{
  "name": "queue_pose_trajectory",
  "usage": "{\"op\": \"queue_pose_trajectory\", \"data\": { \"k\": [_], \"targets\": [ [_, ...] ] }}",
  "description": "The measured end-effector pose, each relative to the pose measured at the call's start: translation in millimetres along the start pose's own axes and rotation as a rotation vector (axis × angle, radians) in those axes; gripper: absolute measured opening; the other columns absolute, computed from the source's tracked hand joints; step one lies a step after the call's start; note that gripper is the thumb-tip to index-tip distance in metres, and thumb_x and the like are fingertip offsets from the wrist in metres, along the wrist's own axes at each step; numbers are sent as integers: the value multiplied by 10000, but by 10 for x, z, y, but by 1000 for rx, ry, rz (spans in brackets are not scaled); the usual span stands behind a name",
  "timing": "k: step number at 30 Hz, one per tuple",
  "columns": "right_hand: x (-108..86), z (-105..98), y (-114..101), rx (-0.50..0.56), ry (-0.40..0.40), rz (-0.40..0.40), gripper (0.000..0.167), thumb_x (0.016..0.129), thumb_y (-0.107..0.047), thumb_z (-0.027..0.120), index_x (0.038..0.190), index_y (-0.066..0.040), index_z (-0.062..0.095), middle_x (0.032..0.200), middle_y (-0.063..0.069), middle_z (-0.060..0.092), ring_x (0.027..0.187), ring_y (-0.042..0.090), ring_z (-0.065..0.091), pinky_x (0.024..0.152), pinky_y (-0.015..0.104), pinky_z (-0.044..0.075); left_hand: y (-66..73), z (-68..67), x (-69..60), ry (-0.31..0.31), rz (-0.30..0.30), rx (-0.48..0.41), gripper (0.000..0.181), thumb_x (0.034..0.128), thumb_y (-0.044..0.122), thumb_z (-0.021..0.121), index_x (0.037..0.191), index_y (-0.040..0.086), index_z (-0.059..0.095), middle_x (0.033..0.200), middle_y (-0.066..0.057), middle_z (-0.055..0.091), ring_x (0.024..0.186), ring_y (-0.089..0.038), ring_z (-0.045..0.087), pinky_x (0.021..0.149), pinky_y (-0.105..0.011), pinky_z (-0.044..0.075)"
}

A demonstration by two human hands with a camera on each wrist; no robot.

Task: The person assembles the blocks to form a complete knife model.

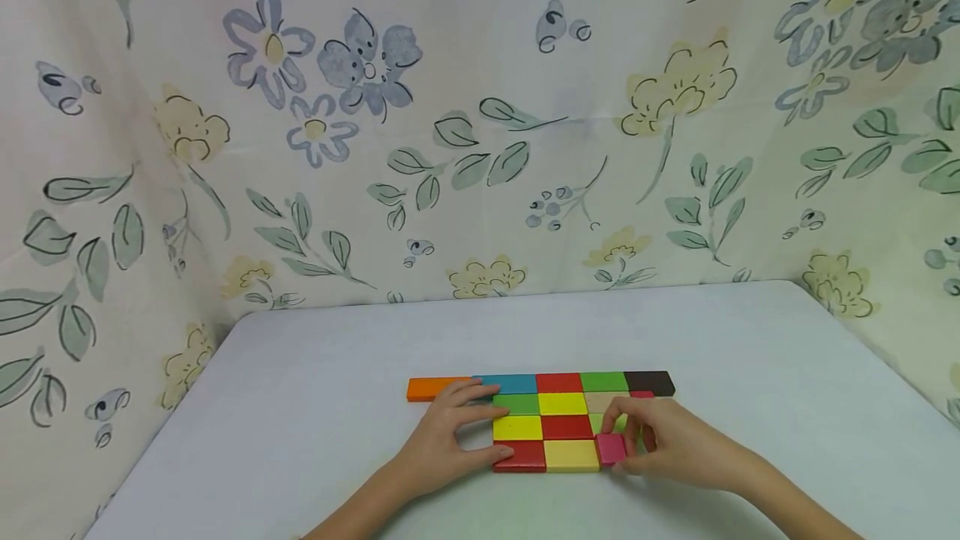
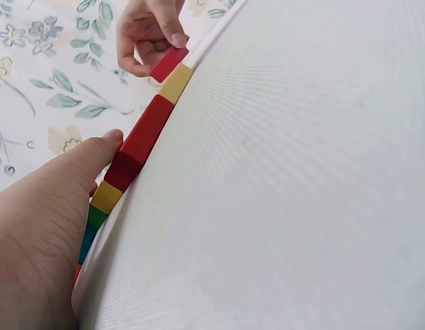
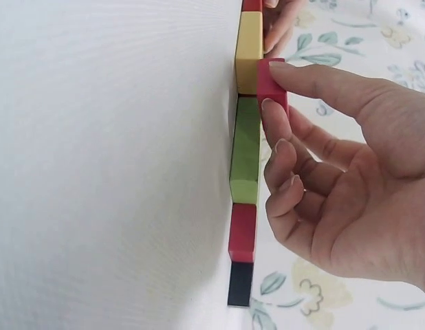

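Note:
Coloured flat wooden blocks lie side by side in rows on the table. My right hand (image 1: 678, 444) pinches a small pink block (image 1: 611, 449) between thumb and fingers at the right end of the front row, beside a pale yellow block (image 1: 572, 455). In the right wrist view the pink block (image 3: 271, 89) looks slightly raised above its neighbours. My left hand (image 1: 438, 444) rests along the left side of the rows with fingers extended. Its thumb touches the front red block (image 1: 520, 457), and its other fingertips lie at the green block (image 1: 517, 404) and blue block (image 1: 508, 384).
The back row runs from an orange block (image 1: 429, 389) at the left to a dark block (image 1: 649, 383) at the right. White cloth covers the table (image 1: 315, 407). A floral curtain (image 1: 480, 190) hangs behind and at both sides.

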State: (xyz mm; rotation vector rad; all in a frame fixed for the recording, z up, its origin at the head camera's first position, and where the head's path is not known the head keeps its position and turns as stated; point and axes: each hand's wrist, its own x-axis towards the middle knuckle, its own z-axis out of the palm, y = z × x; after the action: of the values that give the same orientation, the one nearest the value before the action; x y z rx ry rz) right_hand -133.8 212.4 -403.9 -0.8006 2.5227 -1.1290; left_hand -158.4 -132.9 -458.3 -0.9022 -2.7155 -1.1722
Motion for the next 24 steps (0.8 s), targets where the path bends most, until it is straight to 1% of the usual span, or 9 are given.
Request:
{"op": "queue_pose_trajectory", "data": {
  "k": [8, 24],
  "targets": [
    [-5, 40, 11, 11, -23, 55, 331, 868, -187, 869, 1096, -154, 631, 718, -120, 585, 606, 38, 510, 545, 196, 436, 2, 1, 4, 5, 8, -4, 494, 896, 578, 793, 1303, 301, 763, 1507, 94, 597, 1485, -275, 423, 1146, -669, 412],
    [0, 76, 20, -19, -10, 90, 365, 851, -205, 890, 1095, -165, 622, 721, -106, 581, 632, 53, 517, 564, 201, 450, 17, -10, 7, 2, 5, -10, 484, 892, 549, 811, 1292, 280, 772, 1502, 68, 608, 1485, -304, 422, 1150, -677, 403]
  ]
}}
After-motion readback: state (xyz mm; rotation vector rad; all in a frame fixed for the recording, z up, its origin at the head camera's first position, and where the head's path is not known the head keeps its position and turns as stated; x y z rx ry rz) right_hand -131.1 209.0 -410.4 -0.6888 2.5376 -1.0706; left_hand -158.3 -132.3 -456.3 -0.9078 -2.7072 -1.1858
